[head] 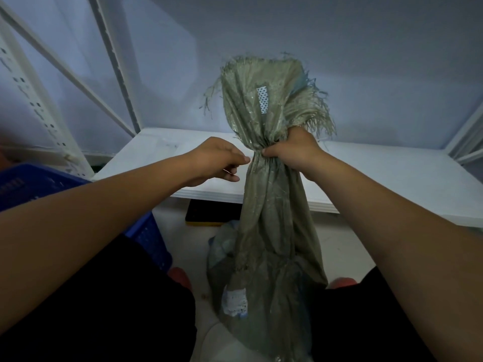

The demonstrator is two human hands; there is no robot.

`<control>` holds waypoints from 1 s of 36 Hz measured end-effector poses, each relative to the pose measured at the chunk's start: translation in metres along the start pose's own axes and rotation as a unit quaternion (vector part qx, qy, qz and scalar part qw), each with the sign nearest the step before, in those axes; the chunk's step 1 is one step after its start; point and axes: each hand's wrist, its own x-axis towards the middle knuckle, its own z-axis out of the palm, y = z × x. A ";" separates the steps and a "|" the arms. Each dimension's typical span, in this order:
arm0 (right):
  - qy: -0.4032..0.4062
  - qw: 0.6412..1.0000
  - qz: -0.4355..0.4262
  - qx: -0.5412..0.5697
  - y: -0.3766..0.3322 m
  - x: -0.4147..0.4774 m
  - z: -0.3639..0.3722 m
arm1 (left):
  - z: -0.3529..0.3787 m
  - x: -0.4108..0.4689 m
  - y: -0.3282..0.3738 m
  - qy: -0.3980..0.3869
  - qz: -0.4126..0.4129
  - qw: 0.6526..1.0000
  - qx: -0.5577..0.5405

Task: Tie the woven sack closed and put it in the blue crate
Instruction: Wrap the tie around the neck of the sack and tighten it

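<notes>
A grey-green woven sack (269, 212) stands upright on the floor between my knees, its neck gathered and its frayed mouth fanning out above. My right hand (290, 150) grips the bunched neck from the right. My left hand (219, 160) hovers just left of the neck, thumb and fingers loosely curled, with something thin and pale that I cannot make out at its fingertips. Plastic bottles show faintly through the lower part of the sack. The blue crate (146, 231) sits on the floor at my left, partly hidden by my left forearm.
A low white shelf board (379, 178) runs across behind the sack, with a dark flat object (209, 212) under its front edge. White perforated rack uprights (34, 100) stand at the left. My dark-clothed legs flank the sack.
</notes>
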 end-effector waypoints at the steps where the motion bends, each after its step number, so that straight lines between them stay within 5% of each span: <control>1: 0.006 1.000 0.004 -0.003 0.000 0.000 -0.001 | 0.000 0.000 0.001 -0.001 0.005 1.000 -0.004; 11: 0.025 0.999 0.032 0.019 -0.002 0.000 0.001 | 0.006 0.001 0.002 0.014 0.096 0.994 -0.042; 22: 0.023 0.979 0.106 0.170 0.003 0.005 0.002 | 0.024 0.005 -0.010 -0.031 0.075 0.983 -0.163; 29: -0.015 0.962 0.130 0.240 -0.003 0.001 0.002 | 0.024 0.011 -0.011 0.018 0.066 0.975 -0.210; 36: -0.036 0.953 0.143 0.264 -0.006 0.000 0.007 | 0.025 0.010 -0.009 0.031 0.061 0.985 -0.159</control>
